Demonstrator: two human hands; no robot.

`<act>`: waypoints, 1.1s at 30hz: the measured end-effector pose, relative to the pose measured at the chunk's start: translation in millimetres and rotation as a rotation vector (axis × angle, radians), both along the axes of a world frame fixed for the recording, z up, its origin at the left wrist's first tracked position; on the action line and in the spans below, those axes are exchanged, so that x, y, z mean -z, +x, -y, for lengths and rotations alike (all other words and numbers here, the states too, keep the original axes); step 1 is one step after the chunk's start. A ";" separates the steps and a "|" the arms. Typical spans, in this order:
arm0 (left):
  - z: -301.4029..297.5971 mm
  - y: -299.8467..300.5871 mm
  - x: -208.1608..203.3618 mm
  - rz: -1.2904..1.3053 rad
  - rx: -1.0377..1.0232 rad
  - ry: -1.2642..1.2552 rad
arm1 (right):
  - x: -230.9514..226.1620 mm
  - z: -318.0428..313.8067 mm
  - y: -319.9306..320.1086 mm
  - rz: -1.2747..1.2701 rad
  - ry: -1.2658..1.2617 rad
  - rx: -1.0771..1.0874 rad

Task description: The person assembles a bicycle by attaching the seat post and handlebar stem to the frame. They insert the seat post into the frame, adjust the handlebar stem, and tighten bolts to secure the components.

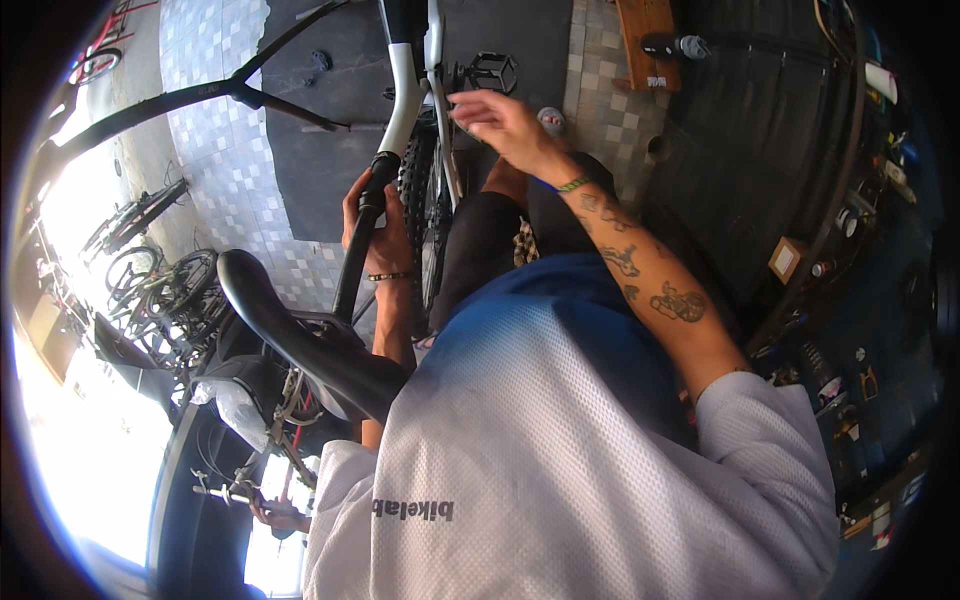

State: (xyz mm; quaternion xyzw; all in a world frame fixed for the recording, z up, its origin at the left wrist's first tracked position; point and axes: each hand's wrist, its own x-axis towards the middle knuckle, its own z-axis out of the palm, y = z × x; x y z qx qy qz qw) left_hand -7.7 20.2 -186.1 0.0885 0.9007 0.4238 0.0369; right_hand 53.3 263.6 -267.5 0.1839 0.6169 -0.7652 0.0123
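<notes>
Well to the left of my grip, several parked bicycles (150, 275) stand close together, and beyond them, left and ahead of it, black branching tubes (240, 88) cross over the pale tiled floor (215, 150). Coming nearer from that side, a dark mat (310, 195) covers the ground ahead of my grip. Just behind it and to its left, closer to my body, sits a long black saddle (295, 325). My left hand (382, 235), with a beaded bracelet (388, 276) at the wrist, is wrapped around the black seatpost (352, 272), fingers on one side and thumb on the other. The bicycle I am holding stands right at my grip: its whitish frame tube (406, 95) rises ahead, and its knobbly tyre (410, 185) shows just to the right. Further right and forward, my right hand (505, 130) hangs with its fingers spread and nothing in them, near the frame, a green band (573, 184) around its wrist. Past it, a flat pedal (492, 72) lies ahead, then a wooden bench (640, 35), and, far right of my grip, a small box (786, 259) and orange-handled pliers (869, 382).
</notes>
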 end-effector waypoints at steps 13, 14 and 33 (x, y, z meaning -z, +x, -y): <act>18.5 -14.8 17.1 -0.035 0.087 -0.053 | 109.6 9.2 510.9 0.775 0.070 0.293; 23.1 -18.4 22.6 -0.014 0.089 -0.007 | 115.9 26.8 539.5 0.768 0.101 0.293; 13.7 -23.9 15.9 0.171 -0.112 0.254 | 110.8 22.0 557.4 0.679 0.026 0.460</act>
